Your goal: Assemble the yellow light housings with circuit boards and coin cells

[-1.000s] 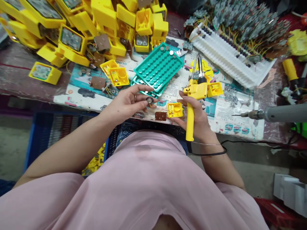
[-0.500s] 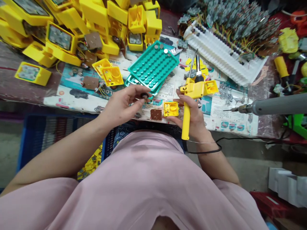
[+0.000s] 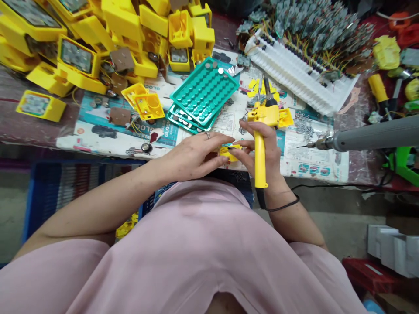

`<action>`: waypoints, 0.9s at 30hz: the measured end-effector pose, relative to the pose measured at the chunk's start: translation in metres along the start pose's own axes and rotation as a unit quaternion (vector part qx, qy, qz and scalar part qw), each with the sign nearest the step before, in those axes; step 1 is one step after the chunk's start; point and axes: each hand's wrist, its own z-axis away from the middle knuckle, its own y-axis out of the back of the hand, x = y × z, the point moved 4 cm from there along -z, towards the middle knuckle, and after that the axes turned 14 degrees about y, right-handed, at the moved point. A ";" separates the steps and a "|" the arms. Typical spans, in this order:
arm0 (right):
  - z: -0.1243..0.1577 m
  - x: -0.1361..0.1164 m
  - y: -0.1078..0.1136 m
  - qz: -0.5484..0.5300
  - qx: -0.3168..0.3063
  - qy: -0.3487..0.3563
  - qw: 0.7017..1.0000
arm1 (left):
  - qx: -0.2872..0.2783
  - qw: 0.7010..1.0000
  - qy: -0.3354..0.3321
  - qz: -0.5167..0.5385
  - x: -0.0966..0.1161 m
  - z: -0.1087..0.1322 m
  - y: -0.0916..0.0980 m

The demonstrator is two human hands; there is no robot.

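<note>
Her left hand lay fingers-down over the small yellow housing at the table's near edge, her right hand clamped round the yellow soldering gun while steadying it—a light, stiff, probably brittle shell, best pinched by its walls—with green trays farther off.

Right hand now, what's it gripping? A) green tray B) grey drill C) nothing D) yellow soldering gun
D: the right hand is wrapped around the handle of the yellow soldering gun, while the grey drill lies apart on the table, untouched.
</note>
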 end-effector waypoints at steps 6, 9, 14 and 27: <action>-0.015 0.003 -0.003 0.057 0.051 -0.041 0.996 | 0.020 0.983 0.114 0.141 -0.010 -0.002 0.001; -0.020 -0.002 -0.002 0.041 0.059 -0.055 0.996 | -0.024 0.921 0.187 0.342 -0.024 -0.005 0.000; -0.019 -0.009 0.000 0.023 0.054 -0.048 0.997 | -0.055 0.870 0.225 0.434 -0.034 -0.004 0.002; -0.002 -0.012 0.001 0.057 -0.011 0.031 0.998 | 0.100 0.985 -0.011 -0.143 -0.008 0.020 0.012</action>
